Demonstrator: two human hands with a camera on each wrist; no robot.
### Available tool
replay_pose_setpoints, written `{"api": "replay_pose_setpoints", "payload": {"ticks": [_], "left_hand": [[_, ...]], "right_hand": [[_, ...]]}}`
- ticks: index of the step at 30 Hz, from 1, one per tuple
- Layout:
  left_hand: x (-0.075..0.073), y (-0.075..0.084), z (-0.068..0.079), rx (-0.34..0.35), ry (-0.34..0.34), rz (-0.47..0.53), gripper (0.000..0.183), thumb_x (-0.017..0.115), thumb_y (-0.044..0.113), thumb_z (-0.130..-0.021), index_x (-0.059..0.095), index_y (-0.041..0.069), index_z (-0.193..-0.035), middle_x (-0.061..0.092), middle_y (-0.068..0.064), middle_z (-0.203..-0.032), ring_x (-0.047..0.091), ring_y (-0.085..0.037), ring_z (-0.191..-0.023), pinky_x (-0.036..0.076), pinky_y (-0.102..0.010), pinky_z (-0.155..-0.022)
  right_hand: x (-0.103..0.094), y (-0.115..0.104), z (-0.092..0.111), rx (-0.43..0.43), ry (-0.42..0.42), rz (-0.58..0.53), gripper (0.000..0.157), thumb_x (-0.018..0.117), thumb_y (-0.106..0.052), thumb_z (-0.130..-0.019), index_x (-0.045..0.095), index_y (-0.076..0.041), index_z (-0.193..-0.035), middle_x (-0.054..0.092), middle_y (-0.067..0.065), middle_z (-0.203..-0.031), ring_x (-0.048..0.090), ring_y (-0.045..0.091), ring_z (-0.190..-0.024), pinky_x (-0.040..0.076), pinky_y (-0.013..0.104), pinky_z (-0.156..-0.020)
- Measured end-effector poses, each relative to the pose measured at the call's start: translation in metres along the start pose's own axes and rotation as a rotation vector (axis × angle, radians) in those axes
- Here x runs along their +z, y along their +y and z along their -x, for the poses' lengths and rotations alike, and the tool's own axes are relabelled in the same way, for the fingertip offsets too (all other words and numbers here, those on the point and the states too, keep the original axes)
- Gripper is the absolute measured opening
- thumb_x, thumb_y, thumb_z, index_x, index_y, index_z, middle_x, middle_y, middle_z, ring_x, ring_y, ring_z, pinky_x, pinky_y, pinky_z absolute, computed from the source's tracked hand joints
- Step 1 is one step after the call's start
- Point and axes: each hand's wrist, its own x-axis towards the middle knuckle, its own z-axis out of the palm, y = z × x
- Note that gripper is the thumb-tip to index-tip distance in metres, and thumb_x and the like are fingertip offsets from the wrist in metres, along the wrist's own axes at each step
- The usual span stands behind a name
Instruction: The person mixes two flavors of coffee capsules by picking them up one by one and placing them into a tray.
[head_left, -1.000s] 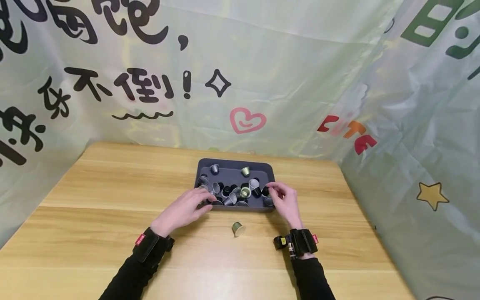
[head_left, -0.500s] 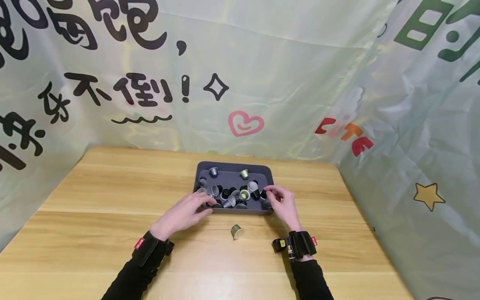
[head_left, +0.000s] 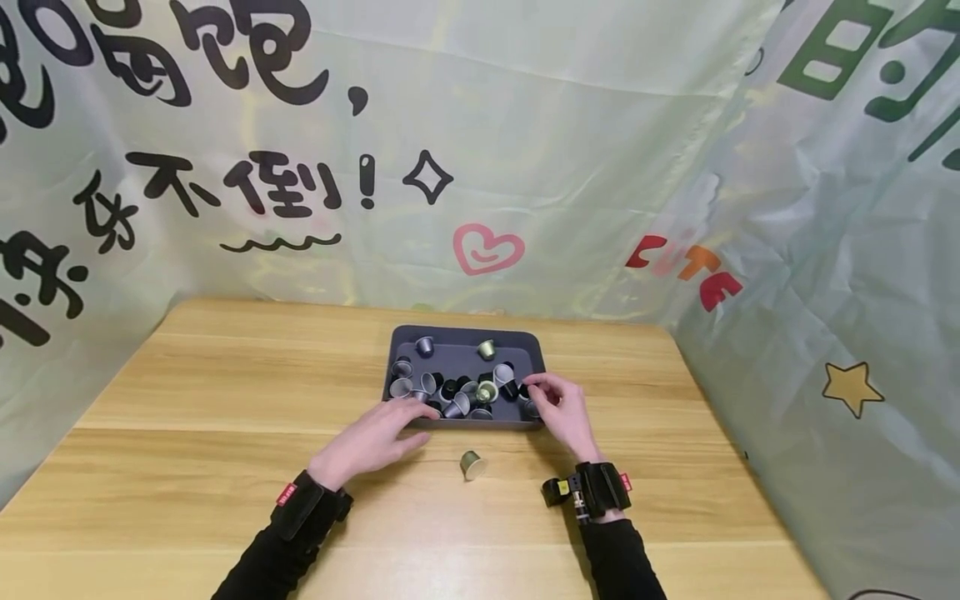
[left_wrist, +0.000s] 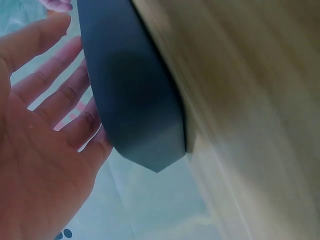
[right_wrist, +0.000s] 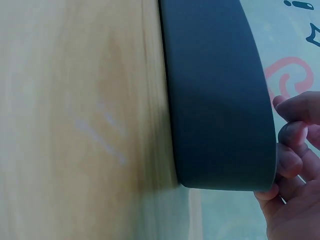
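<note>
A dark grey tray (head_left: pixel 450 340) holds several coffee capsules, black, silver and green, mostly in its front half. Over the tray's front left edge, my left hand (head_left: pixel 375 446) stretches its fingers, with the thumb apart and in front of the wall. In the left wrist view its palm shows bare and the fingertips meet the tray's rim. My right hand (head_left: pixel 564 412) is at the tray's right end, fingers loosely curled, fingertips close over a black capsule. The right wrist view shows these fingers (right_wrist: pixel 290 162) right at the rim, no capsule visible between them.
A lone green capsule (head_left: pixel 472 466) lies on its side on the wooden table (head_left: pixel 247 375), in front of the tray. Printed cloth (head_left: pixel 585 167) hangs behind the table and along its right side.
My left hand has shifted right and nearer along the tray's front edge, uncovering silver capsules at its left end. My right hand keeps its place at the tray. The head view has tilted slightly.
</note>
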Motion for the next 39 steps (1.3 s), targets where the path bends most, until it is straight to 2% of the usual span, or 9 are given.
{"api": "replay_pose_setpoints", "payload": {"ticks": [4,8,13,23,29,36,39], "left_hand": [[0.003,0.001,0.001,-0.011,-0.007,0.008,0.033,0.064,0.022,-0.098,0.064,0.011,-0.13,0.067,-0.01,-0.132,0.06,-0.034,-0.126,0.048,-0.056,-0.11],[0.003,0.001,0.001,-0.019,-0.007,0.01,0.034,0.063,0.023,-0.099,0.064,0.011,-0.13,0.067,-0.01,-0.133,0.059,-0.034,-0.127,0.047,-0.056,-0.11],[0.003,0.002,0.0,-0.019,-0.008,0.012,0.034,0.063,0.023,-0.099,0.064,0.012,-0.13,0.066,-0.01,-0.134,0.059,-0.035,-0.129,0.046,-0.057,-0.111],[0.003,0.001,0.0,-0.026,-0.012,0.013,0.034,0.063,0.023,-0.099,0.064,0.012,-0.131,0.065,-0.011,-0.137,0.056,-0.037,-0.133,0.043,-0.058,-0.114],[0.003,0.001,0.0,-0.022,-0.013,0.015,0.034,0.063,0.024,-0.099,0.063,0.012,-0.131,0.065,-0.01,-0.136,0.057,-0.036,-0.131,0.044,-0.057,-0.113],[0.004,0.0,0.0,-0.024,-0.016,0.021,0.035,0.063,0.024,-0.099,0.063,0.012,-0.132,0.065,-0.01,-0.136,0.057,-0.035,-0.131,0.045,-0.057,-0.113],[0.003,0.0,0.0,-0.023,-0.017,0.027,0.035,0.063,0.023,-0.099,0.063,0.012,-0.132,0.065,-0.011,-0.137,0.057,-0.036,-0.132,0.044,-0.058,-0.113]], "right_hand": [[-0.002,-0.016,0.005,-0.004,-0.018,0.001,0.015,0.062,0.005,-0.092,0.073,0.007,-0.102,0.06,0.017,-0.069,0.046,0.008,-0.059,0.036,0.019,-0.055],[-0.007,-0.035,0.009,-0.02,-0.022,-0.004,0.015,0.061,0.007,-0.092,0.074,0.005,-0.099,0.059,0.016,-0.069,0.046,0.006,-0.06,0.037,0.019,-0.056],[-0.01,-0.042,0.011,-0.024,-0.022,-0.006,0.015,0.061,0.007,-0.092,0.073,0.006,-0.1,0.06,0.017,-0.07,0.047,0.006,-0.06,0.038,0.019,-0.056],[-0.009,-0.04,0.01,-0.019,-0.028,-0.003,0.015,0.061,0.006,-0.092,0.074,0.005,-0.1,0.059,0.016,-0.07,0.046,0.006,-0.06,0.038,0.018,-0.057],[-0.009,-0.04,0.011,-0.02,-0.032,-0.001,0.015,0.061,0.007,-0.092,0.073,0.007,-0.101,0.058,0.015,-0.069,0.046,0.006,-0.06,0.037,0.018,-0.057],[0.0,0.003,0.003,-0.028,-0.028,0.002,0.015,0.063,-0.001,-0.093,0.075,0.0,-0.102,0.058,0.006,-0.068,0.046,0.004,-0.059,0.036,0.016,-0.055],[0.001,0.003,0.003,-0.026,-0.029,0.004,0.015,0.064,-0.001,-0.093,0.076,-0.001,-0.102,0.058,0.006,-0.068,0.046,0.004,-0.059,0.037,0.016,-0.055]]}}
